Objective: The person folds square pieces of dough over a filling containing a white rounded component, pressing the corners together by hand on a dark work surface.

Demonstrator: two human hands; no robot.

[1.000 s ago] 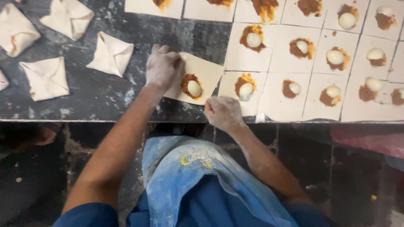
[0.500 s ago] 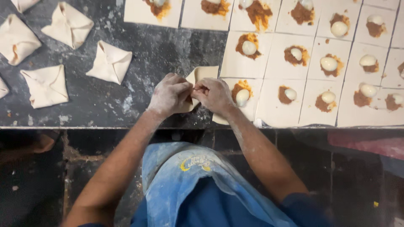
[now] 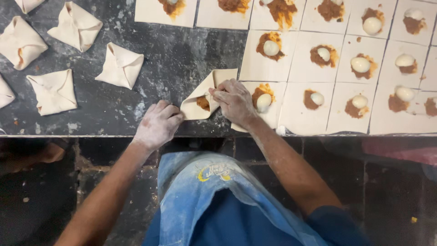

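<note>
Both hands work one dough square (image 3: pixel 205 93) that lies on the dark, floured stone counter (image 3: pixel 173 59), near its front edge and just left of the grid of flat squares. The right hand (image 3: pixel 234 101) has its fingertips pressed together on the square's right side, pinching folded dough over the brown filling (image 3: pixel 203 103) that shows through the gap. The left hand (image 3: pixel 157 125) has its fingers curled and touches the near left corner of the same square with the fingertips; whether it pinches that corner or only pushes it I cannot tell. One flap is already lifted and runs diagonally from the far right corner down toward the left hand.

Judging from this, the step in hand is the folding of the corners over the filling, about halfway done: the parcel is not yet closed, since filling is still open to view.

To the far left lie finished folded parcels (image 3: pixel 119 66), each closed with corners meeting at the middle. To the right and far right, the sheet of cut squares (image 3: pixel 346 68) carries a dab of brown filling and a white egg-like ball (image 3: pixel 360 64) on each; the nearest such square touches the right wrist.

The next move calls for drawing the remaining corners to the middle and pressing the seams, gently enough not to squeeze filling out. A floured blue apron (image 3: pixel 214 196) shows below the counter edge.
</note>
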